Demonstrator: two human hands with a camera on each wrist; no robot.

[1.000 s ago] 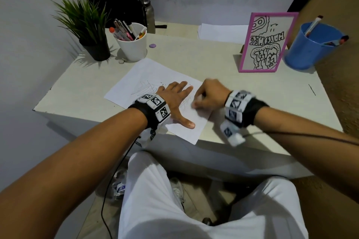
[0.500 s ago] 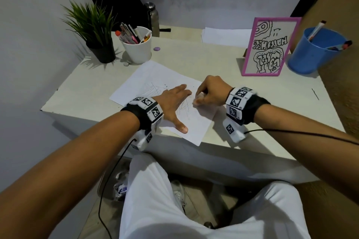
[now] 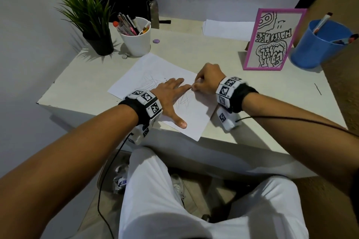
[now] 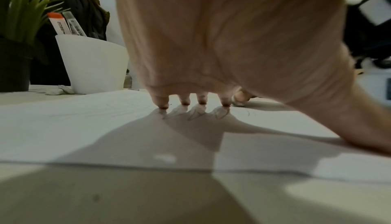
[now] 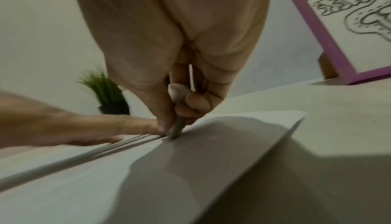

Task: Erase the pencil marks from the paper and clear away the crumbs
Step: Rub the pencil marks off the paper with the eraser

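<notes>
A white sheet of paper with faint pencil scribbles lies on the pale desk. My left hand lies flat on the sheet with fingers spread, its fingertips pressing the paper. My right hand sits just right of the left fingertips and pinches a small greyish eraser, whose tip touches the paper. In the head view the eraser is hidden by the curled right fingers.
At the back left stand a potted plant and a white cup of pens. A pink-framed drawing and a blue cup stand at the right. A purple disc and loose sheets lie behind.
My right hand with the eraser has slid up and left across the paper, closer to the left fingertips. The left hand keeps pressing the sheet.
</notes>
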